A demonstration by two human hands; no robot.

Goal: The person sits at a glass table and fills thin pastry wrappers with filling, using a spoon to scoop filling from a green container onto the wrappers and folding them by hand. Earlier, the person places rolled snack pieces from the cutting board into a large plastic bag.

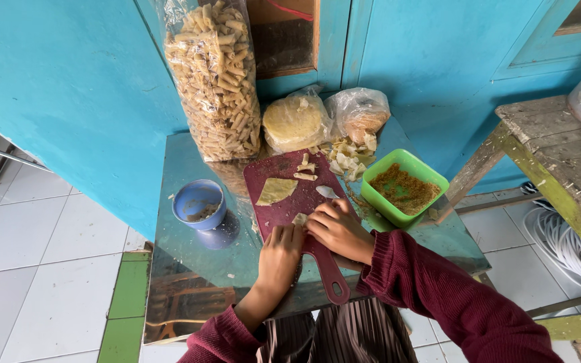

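Both hands meet at the near end of the red board (284,202), right where its handle starts running back toward the body. The left hand (280,255) comes in from the near-left with fingers curled down; the right hand (336,228) lies just beside it, angled in from the near-right. A small pale wrapper piece (299,218) peeks out just past the left fingertips and left of the right ones, so both hands look closed down on it, pinching or folding. Honestly can't tell which one has more of it.

A spoon (327,192) sits just beyond the right hand. Further up the board lies a flat triangular wrapper (276,191), apart from both hands and closer to the left one, long axis slanting near-left to far-right. Blue cup (199,204) at the table's left edge, green tub (403,186) of brown filling at the right edge. At the far edge: bagged wrappers and a tall bag of finished rolls (215,81).
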